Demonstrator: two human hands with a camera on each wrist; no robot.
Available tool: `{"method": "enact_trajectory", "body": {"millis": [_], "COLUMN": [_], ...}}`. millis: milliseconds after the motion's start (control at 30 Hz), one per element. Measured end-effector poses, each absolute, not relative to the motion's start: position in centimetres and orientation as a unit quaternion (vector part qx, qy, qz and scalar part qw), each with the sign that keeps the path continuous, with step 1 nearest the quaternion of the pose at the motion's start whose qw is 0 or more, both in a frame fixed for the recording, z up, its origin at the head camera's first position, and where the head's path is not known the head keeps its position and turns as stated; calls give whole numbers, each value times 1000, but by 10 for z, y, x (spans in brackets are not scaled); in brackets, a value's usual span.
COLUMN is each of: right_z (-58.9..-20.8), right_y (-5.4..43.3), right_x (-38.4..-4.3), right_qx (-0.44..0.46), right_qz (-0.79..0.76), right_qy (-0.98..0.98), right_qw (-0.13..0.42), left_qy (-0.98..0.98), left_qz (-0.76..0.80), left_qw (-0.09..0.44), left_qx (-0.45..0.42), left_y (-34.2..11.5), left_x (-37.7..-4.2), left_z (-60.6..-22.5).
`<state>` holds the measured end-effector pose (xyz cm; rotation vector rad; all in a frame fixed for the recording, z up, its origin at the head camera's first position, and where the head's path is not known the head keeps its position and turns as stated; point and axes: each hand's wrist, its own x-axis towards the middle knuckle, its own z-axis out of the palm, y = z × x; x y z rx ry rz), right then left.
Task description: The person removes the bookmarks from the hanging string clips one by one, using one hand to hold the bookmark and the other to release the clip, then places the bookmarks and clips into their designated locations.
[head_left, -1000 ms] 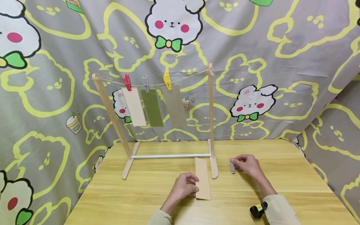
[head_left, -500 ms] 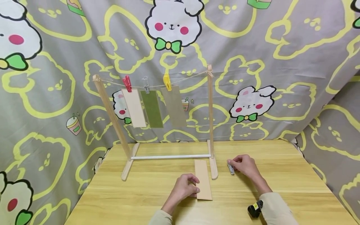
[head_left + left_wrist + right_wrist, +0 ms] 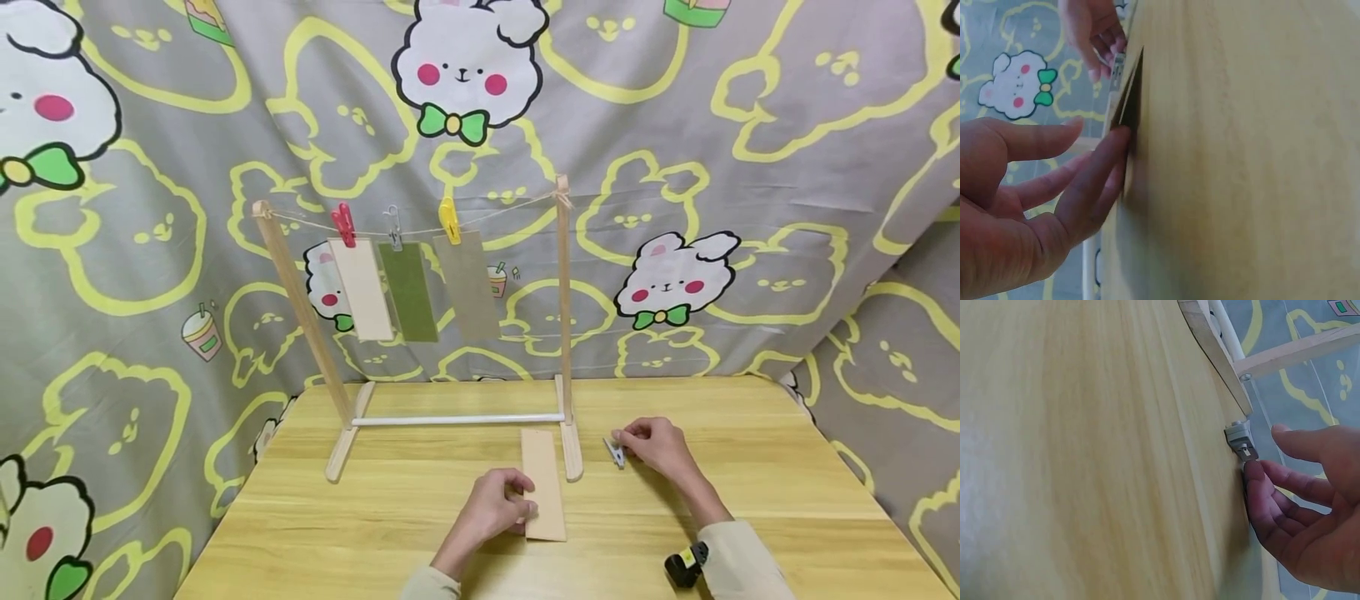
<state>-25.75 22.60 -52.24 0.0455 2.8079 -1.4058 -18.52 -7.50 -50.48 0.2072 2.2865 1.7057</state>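
My left hand (image 3: 491, 504) is at the left edge of a beige card (image 3: 546, 487) near the table's middle, with fingers curled at that edge. In the left wrist view the card (image 3: 1129, 100) is slanted, one part raised off the wood; the thumb stands a little apart from it. My right hand (image 3: 660, 446) is beside a small grey clothespin (image 3: 615, 454) on the table. In the right wrist view a fingertip touches the clothespin's end, while the thumb is apart from it. Both hands' far sides are partly hidden.
A wooden stand (image 3: 566, 333) with a white crossbar (image 3: 457, 419) holds a string. From it hang a cream card (image 3: 362, 292), a green card (image 3: 408, 292) and a grey-brown card (image 3: 468, 287), pinned by red, grey and yellow clothespins. A patterned curtain (image 3: 675, 83) is behind.
The grey clothespin has turned from nearly upright to a slant and shifted slightly left at the right fingertips. The beige card and left hand have barely moved.
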Motion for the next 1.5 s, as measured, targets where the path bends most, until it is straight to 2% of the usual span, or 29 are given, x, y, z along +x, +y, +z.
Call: {"method": "enact_trajectory", "body": {"millis": [267,600,900,1200,1500], "right_z": [-520,-515,-503,-487,-471], "right_y": [230,234,233,229,227], "right_x": [-252,-242,-238,-232,-228], "right_qx": [-1,-13,-18,-36,-51], "right_qz": [-446,-444,-450,-464,-464], "right_qy": [895,896,892,881,877], "right_qw": [-7,-22,-47,-85,-113], "left_qy": [843,854,835,830,798], "left_qz": [512,491,526,534,577], "left_qw": [111,80,61,-3,-34], "left_qx": [120,153,150,164,171], "left_y": [-81,-98,-108,-112,-114], "left_x": [-184,-188,-196,-204,-210], "left_z": [-495,-491,-481,-468,-460]}}
